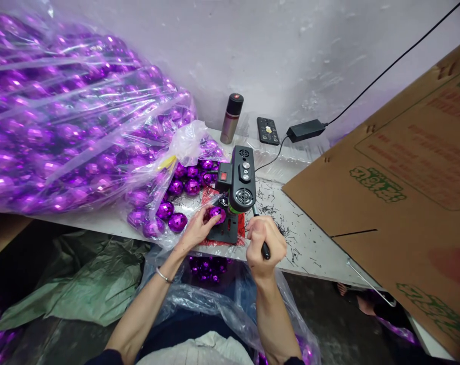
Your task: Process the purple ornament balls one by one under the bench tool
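Purple faceted ball sits at the left side of the black lever-operated device, just above its base plate, pinched in the fingertips of the left hand, presumably to keep it from rolling while leaving most of its surface uncovered. The right hand is closed in a fist around the black lever handle, a grip that seems suited to firm leverage; the hands are apart, one on either side of the device. Red sheeting lies beneath the base, perhaps to protect the bench or stop slipping. Loose balls rest near the left hand, around the mouth of a big clear bag, probably so that hand can reach them easily. More balls show in clear plastic below the bench's near edge, likely within easy dropping distance. Behind the device, the spray can, phone and power adapter stand or lie towards the wall, apparently out of the hands' way.
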### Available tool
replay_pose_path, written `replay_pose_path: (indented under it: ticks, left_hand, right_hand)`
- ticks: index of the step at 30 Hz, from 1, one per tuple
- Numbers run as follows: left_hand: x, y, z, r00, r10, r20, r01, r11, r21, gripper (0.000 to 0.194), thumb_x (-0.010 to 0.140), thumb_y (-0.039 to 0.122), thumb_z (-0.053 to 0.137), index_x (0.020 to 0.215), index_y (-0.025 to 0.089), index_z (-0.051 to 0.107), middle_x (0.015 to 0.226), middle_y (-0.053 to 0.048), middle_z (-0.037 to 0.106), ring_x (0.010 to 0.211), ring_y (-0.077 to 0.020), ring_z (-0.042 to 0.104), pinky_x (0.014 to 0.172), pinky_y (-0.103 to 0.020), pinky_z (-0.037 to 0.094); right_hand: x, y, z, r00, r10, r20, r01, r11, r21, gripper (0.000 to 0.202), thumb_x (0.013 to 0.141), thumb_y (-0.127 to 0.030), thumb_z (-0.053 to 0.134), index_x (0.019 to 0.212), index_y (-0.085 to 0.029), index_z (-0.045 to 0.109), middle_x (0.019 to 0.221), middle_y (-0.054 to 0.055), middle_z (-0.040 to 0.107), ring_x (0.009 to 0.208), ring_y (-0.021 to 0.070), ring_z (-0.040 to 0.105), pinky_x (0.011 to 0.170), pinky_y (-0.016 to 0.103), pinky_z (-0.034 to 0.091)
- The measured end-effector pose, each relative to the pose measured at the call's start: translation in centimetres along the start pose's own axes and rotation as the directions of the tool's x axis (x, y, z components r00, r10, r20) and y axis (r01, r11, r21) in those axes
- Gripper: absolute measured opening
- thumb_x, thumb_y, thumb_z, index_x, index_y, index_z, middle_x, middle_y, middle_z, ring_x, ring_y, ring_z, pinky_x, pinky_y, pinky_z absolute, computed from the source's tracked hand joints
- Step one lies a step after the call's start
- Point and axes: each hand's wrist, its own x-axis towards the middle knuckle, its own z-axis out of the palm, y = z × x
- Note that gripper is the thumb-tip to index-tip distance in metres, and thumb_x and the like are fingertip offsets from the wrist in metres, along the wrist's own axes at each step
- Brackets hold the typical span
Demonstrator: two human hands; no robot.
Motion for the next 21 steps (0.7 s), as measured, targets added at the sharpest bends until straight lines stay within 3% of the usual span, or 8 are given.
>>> replay_pose_path:
  ticks: [6,11,15,21]
  left_hand:
    - [-0.5,1.4,1.0,0.976,0.218,-0.006,-0.207,0.932,0.296,0.050,0.091,0.050,0.071,0.130,0.020,0.061,0.121,-0.012,0.074,0.117,-0.0321,0.069,0.102,-0.048,0.053]
    - [-1.1,1.0,2.0,0.940,0.342,-0.007,-0.318,0.882,0.347,0.051,0.094,0.047,0.068,0.135,0.019,0.056,0.124,-0.013,0.072,0.115,-0.0305,0.070,0.100,-0.047,0.055]
    - [-1.5,0.0,2.1,0.927,0.376,-0.004,-0.356,0.880,0.314,0.051,0.094,0.047,0.068,0.135,0.019,0.056,0.123,-0.013,0.073,0.115,-0.0296,0.070,0.099,-0.046,0.056]
    - [-1.0,-0.2,2.9,0.935,0.348,-0.067,-0.310,0.895,0.321,0.048,0.093,0.042,0.069,0.134,0.019,0.057,0.127,-0.014,0.070,0.122,-0.0306,0.066,0.105,-0.049,0.053]
  right_hand:
    - [-0.1,0.1,-0.1,1.000,-0.007,0.001,0.007,1.000,-0.005,0.029,0.097,-0.008,0.046,0.072,-0.021,0.052,0.067,-0.001,0.055,0.065,0.0127,0.055,0.061,0.029,0.042]
    - [-0.2,0.2,-0.1,1.000,-0.020,-0.001,0.020,1.000,0.002,0.028,0.096,-0.006,0.047,0.073,-0.021,0.051,0.068,-0.001,0.055,0.067,0.0125,0.055,0.062,0.028,0.042]
    - [-0.3,0.2,0.0,1.000,-0.025,-0.007,0.025,1.000,0.001,0.028,0.095,-0.005,0.047,0.072,-0.021,0.050,0.068,-0.002,0.055,0.066,0.0122,0.055,0.062,0.028,0.042]
    - [-0.4,0.2,-0.1,1.000,-0.017,-0.001,0.017,1.000,-0.012,0.029,0.096,-0.006,0.047,0.071,-0.021,0.050,0.067,-0.001,0.055,0.065,0.0124,0.055,0.061,0.028,0.042]
